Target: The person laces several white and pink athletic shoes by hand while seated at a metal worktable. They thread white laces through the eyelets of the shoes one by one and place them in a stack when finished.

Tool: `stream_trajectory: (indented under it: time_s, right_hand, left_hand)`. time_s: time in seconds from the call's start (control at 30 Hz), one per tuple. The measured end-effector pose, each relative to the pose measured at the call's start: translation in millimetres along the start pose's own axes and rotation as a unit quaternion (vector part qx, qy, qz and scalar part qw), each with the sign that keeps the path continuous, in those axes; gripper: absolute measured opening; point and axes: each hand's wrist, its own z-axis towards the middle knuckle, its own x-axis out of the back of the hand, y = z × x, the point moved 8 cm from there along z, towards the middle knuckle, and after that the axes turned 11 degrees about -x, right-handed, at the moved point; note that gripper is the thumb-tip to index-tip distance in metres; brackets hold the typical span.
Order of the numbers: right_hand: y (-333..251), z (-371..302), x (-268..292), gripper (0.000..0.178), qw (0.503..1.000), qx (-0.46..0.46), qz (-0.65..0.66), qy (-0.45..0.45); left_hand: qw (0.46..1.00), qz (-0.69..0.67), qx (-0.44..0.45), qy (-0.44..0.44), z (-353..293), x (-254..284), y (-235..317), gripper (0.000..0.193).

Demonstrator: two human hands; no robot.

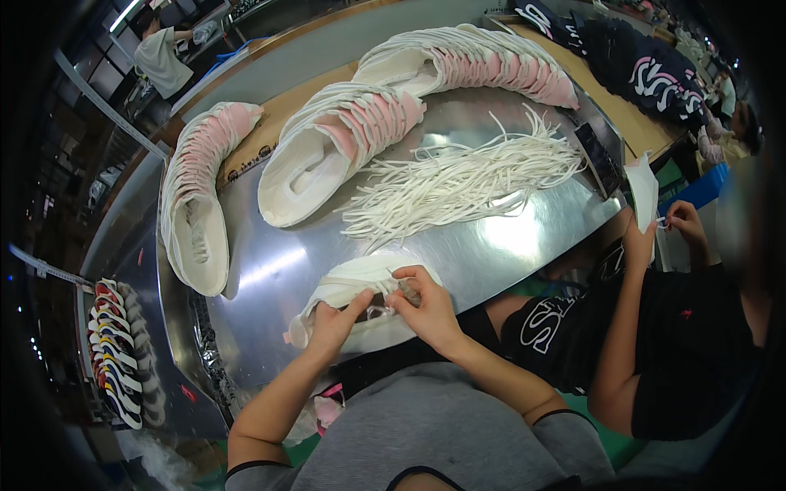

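A white shoe upper lies on the metal tabletop in front of me. My left hand grips its near side, the thumb pressed at the opening. My right hand is closed at the lacing area, with a small tool with a greyish-brown handle between its fingers. The tool's tip is too small to make out. White lace shows by the fingertips. Beyond my hands lies a loose pile of white shoelaces.
Nested rows of white-and-pink shoe uppers stand at the left, centre and back. A dark phone rests by the right edge. Beside me a co-worker's hands hold another white upper. Colourful shoe parts sit at far left.
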Motion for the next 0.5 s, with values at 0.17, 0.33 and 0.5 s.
stream_trajectory:
  time_s: [0.17,0.33,0.5]
  right_hand:
    - [3.3,-5.6,-1.0,0.038,0.999,0.022,-0.02,0.015]
    - [9.1,-5.1,-6.9,0.039,0.999,0.024,0.0,0.033]
    - [6.0,-3.4,-8.4,0.038,0.997,0.047,-0.053,0.024]
  left_hand:
    - [0.996,0.046,-0.068,0.019,-0.4,-4.5,9.2,0.024]
    - [0.989,0.117,-0.078,0.052,-6.9,-2.3,15.7,0.022]
    - [0.979,0.093,-0.156,0.093,-8.9,-7.7,25.0,0.026]
